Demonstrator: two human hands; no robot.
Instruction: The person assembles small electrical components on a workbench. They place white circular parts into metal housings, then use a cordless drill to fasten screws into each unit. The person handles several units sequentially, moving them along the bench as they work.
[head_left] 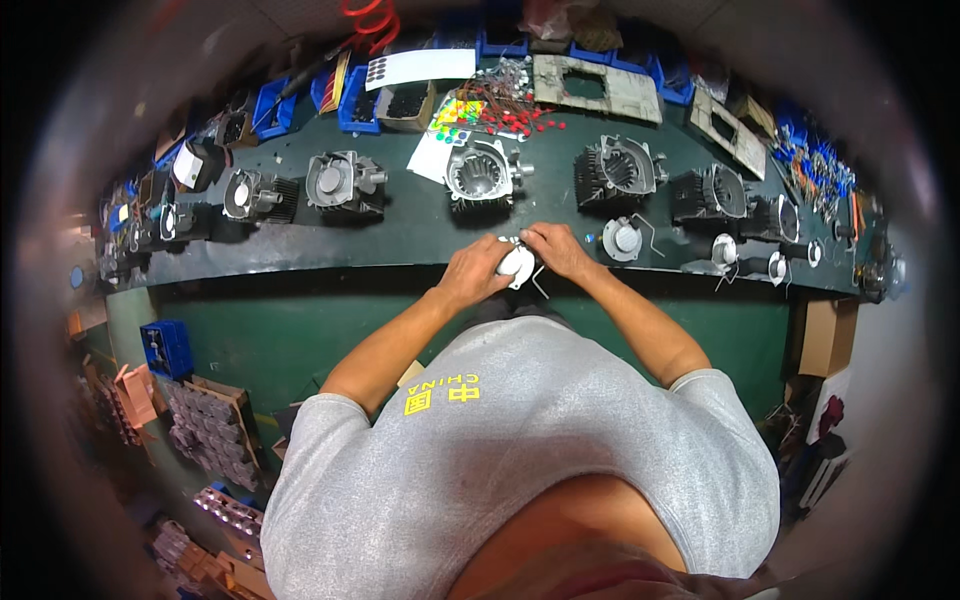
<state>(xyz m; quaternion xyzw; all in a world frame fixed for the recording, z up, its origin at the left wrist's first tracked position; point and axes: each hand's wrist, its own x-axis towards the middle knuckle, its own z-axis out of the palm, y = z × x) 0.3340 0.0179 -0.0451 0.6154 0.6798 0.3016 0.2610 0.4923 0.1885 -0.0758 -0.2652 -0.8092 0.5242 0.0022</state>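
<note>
At the bench's near edge I hold a round silver metal cover (517, 264) with a thin bent rod sticking out at its lower right. My left hand (474, 271) grips its left side, thumb over the face. The fingers of my right hand (556, 249) are closed at its upper edge; any small part between them is too small to make out. Just beyond stands a finned metal housing (482, 177), its hollow facing up. A similar round cover with a bent rod (622, 239) lies to the right of my right hand.
More finned housings stand along the dark green bench (400, 240), left (345, 184) and right (618, 172). Several covers with rods (724, 250) lie at the right edge. Blue bins (357, 106), red-tipped wires (510, 110) and a worn board (597, 88) line the back.
</note>
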